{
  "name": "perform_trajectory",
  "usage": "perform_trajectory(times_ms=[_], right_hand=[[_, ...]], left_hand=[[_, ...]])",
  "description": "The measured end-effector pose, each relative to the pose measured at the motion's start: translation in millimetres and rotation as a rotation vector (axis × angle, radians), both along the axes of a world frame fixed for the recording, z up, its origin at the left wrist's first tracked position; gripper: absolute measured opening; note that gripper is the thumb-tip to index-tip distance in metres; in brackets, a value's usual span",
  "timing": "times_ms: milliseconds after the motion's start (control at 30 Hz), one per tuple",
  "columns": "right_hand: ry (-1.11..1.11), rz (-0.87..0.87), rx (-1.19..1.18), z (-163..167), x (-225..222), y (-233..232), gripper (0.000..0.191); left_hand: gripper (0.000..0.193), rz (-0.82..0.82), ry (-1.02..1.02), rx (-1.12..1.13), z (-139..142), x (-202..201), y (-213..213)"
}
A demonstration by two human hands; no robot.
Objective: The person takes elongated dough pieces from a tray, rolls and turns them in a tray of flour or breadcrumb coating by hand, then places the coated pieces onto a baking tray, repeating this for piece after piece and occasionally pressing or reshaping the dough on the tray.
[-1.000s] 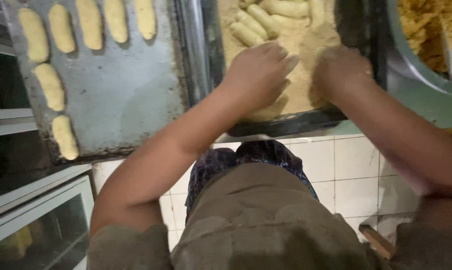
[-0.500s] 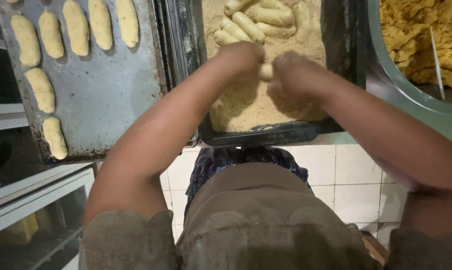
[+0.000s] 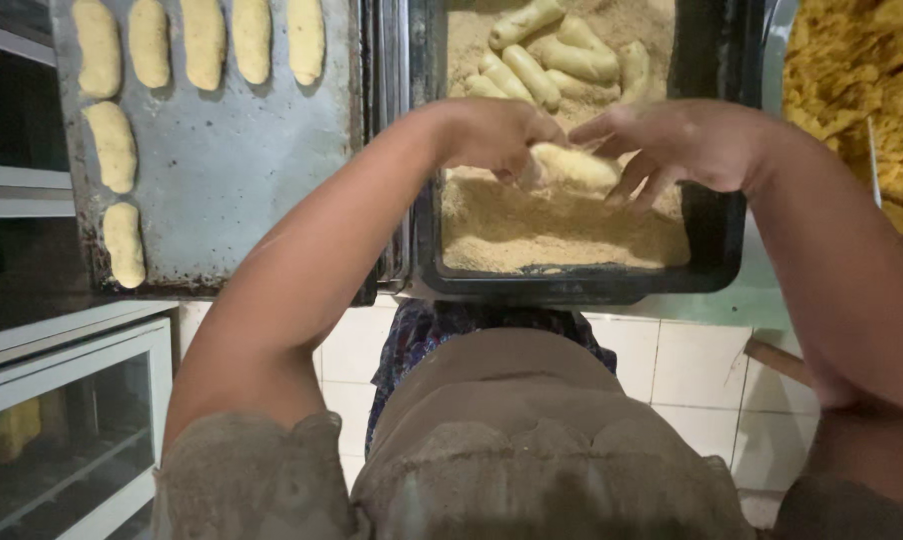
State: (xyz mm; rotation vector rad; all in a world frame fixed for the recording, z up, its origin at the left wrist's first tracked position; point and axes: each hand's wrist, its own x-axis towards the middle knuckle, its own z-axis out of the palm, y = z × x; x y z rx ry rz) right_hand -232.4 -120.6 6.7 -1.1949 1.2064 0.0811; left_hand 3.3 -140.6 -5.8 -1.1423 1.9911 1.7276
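Head view: the left hand point(image 3: 492, 135) and right hand point(image 3: 687, 145) meet over the black tray point(image 3: 717, 250), each pinching one end of a pale dough roll point(image 3: 577, 165) held just above the crumbs point(image 3: 532, 225). The left fingers curl on its end; the right fingers are partly spread, their tips on the roll. To coat it well, I judge a light grip and a full turn in the crumbs would serve, without squeezing it flat. At 12 o'clock in the tray lie more coated rolls point(image 3: 552, 55). At 9 o'clock, the flat grey sheet point(image 3: 242, 190) carries shaped pieces point(image 3: 202, 40) in rows. At 3 o'clock, a bowl point(image 3: 777, 50) holds yellow flaky mix point(image 3: 862, 90).
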Motion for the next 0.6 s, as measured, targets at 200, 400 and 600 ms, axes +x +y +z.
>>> perform_trajectory(times_ms=[200,400,600], right_hand=[[-0.213,-0.364,-0.151,0.1,0.8,10.1,0.051],[-0.317,-0.529,-0.274,-17.4,17.1,25.0,0.024],[-0.200,-0.423,-0.515,3.5,31.4,44.2,0.027]], left_hand=[[0.067,0.381,0.295,-0.040,11.5,10.4,13.4],[0.079,0.410,0.381,-0.429,-23.3,15.8,45.6],[0.081,0.362,0.498,-0.941,-51.0,48.9,63.8]])
